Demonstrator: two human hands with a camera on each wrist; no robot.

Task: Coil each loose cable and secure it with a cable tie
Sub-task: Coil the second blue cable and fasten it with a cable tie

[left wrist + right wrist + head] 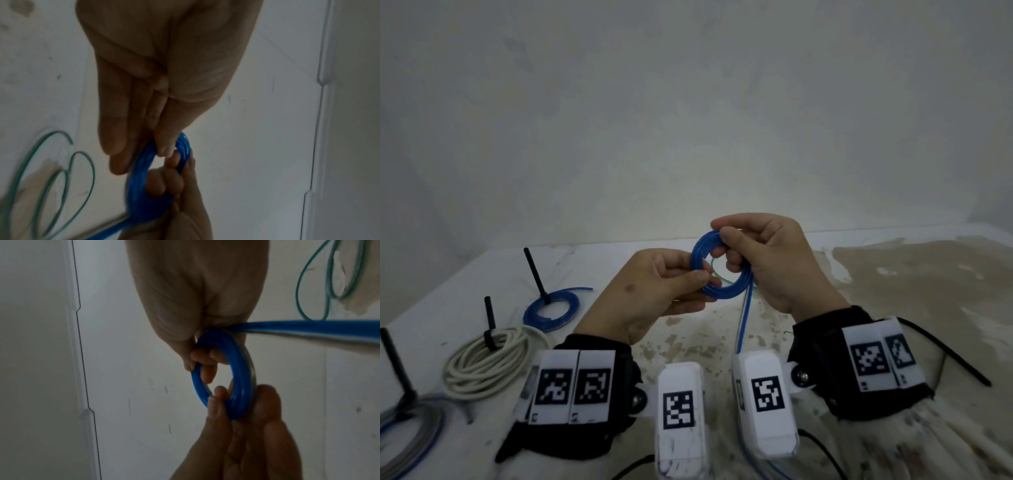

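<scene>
White marble-look tabletop, brown worn patches centre & right. On it, left side: small blue tube coil w/ black cable tie upright; cream round cable coil w/ black tie; grey-and-blue cable coil at left edge, tied too. Thin green wire in loose loops mid-table. Loose black cable tie lies far right.

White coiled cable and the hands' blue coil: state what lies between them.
In the head view, a smaller blue coil with a black cable tie lies on the table between the white coiled cable and the held blue coil.
</scene>
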